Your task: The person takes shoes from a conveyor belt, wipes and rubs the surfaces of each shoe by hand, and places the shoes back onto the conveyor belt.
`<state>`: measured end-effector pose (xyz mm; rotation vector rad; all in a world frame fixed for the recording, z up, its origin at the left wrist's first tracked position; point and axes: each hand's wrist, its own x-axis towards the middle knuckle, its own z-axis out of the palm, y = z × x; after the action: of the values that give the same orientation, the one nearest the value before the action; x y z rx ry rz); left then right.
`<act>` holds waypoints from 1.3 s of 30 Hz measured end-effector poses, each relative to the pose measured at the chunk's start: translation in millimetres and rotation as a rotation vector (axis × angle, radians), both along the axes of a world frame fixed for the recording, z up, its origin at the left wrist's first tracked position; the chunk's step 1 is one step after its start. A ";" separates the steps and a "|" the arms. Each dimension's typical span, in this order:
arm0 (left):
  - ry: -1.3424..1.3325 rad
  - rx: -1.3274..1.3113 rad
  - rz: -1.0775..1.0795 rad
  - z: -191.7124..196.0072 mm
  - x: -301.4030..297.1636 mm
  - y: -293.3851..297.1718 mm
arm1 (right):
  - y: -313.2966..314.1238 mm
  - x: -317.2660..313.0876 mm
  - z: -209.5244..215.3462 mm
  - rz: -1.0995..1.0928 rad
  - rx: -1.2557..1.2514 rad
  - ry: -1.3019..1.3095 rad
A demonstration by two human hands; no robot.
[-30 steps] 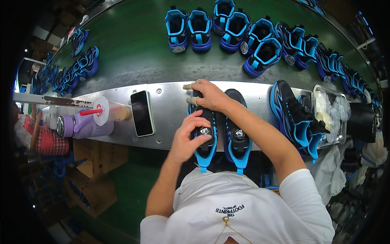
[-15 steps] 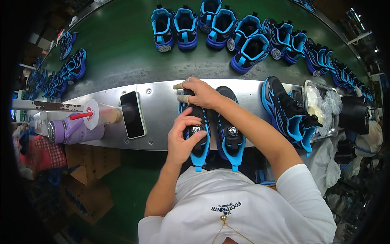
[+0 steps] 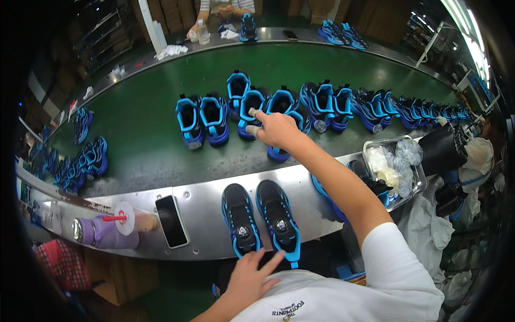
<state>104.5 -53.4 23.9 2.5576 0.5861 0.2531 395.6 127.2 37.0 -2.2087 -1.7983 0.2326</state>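
Observation:
A pair of black-and-blue sneakers lies side by side on the metal ledge, toes pointing away: the left sneaker [image 3: 240, 217] and the right sneaker [image 3: 276, 214], each with a round dial on its tongue. Spread fingers of my left hand [image 3: 251, 282] are at the heel ends of this pair, lightly touching or just over them. My right hand [image 3: 276, 130], with beige covers on two fingers, reaches out above the sneakers standing on the green belt. Its fingers are apart, by the opening of a blue-lined sneaker [image 3: 252, 101]; whether they touch it I cannot tell.
On the ledge at left are a phone [image 3: 172, 221], a drink cup with red straw [image 3: 129, 219] and a purple bottle [image 3: 110, 233]. A clear tray [image 3: 394, 166] of small parts stands right. Sneakers line the green belt [image 3: 145, 129]. Across it, another person's hands [image 3: 228, 9] show.
My right hand has left the sneaker pair and reached forward over the belt. My left hand has drawn back from the left sneaker toward the heels. The view has tilted up.

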 end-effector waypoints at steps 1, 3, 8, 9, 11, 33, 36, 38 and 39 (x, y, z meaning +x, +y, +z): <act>0.120 0.018 -0.064 -11.2 13.2 2.8 | 9.3 13.0 7.8 -0.071 -0.057 -0.044; 0.289 -0.013 -0.103 -31.3 43.4 9.5 | 43.8 29.8 -21.9 -0.123 -0.095 -0.070; 0.237 -0.221 0.036 -16.1 51.9 39.1 | 71.5 -0.3 -121.0 -0.219 -0.019 0.127; 0.135 -0.242 0.042 -7.2 40.8 55.1 | 65.0 -7.9 -118.0 -0.151 0.041 0.103; 0.153 -0.214 -0.015 24.8 21.2 87.8 | 52.5 11.5 -111.0 -0.106 0.033 0.026; 0.374 0.686 0.535 -37.4 -12.4 380.9 | 98.8 28.1 -22.9 0.123 0.051 -0.095; 0.125 0.664 0.277 -21.1 43.1 360.9 | 134.1 21.4 -67.7 -0.071 0.143 0.006; 0.109 0.495 0.255 -34.9 55.6 359.3 | 137.0 17.7 -79.7 -0.115 0.112 0.122; 0.147 0.443 0.274 -39.5 61.1 361.4 | 136.3 22.1 -78.3 -0.126 0.100 0.064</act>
<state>165.5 308.0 -15.6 2.9320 1.0389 0.3199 417.7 263.5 -41.2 -2.2093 -1.5953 0.1804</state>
